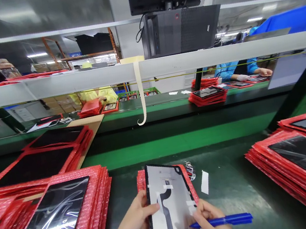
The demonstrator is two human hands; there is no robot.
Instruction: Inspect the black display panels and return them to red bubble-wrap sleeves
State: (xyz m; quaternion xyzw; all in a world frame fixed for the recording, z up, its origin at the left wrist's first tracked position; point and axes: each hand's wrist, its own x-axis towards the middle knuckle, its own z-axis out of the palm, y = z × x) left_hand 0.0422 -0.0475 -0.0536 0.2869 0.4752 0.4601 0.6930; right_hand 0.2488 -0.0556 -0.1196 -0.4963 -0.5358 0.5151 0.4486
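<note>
A tablet display panel (pixel 177 197) lies tilted before me, its silver back facing up, with a dark flex cable (pixel 168 214) and small bits of white tape on it. My left hand (pixel 130 223) grips the panel's left edge, thumb on the silver back. Between the fingers of my right hand (pixel 215 224) is a blue pen (pixel 236 219), its tip pointing left over the panel's right part. That hand is also at the panel's right edge; whether it grips the edge is hard to tell. Under the panel shows a red bubble-wrap pouch (pixel 141 179).
Stacked red pouches with dark screens rise at left (pixel 102 194) and right (pixel 287 169). A white paper strip (pixel 204 182) and a small metal part (pixel 190 171) lie near the panel. Tape (pixel 141 93) hangs from the shelf beam. Across the bench, people in yellow and blue sleeves work.
</note>
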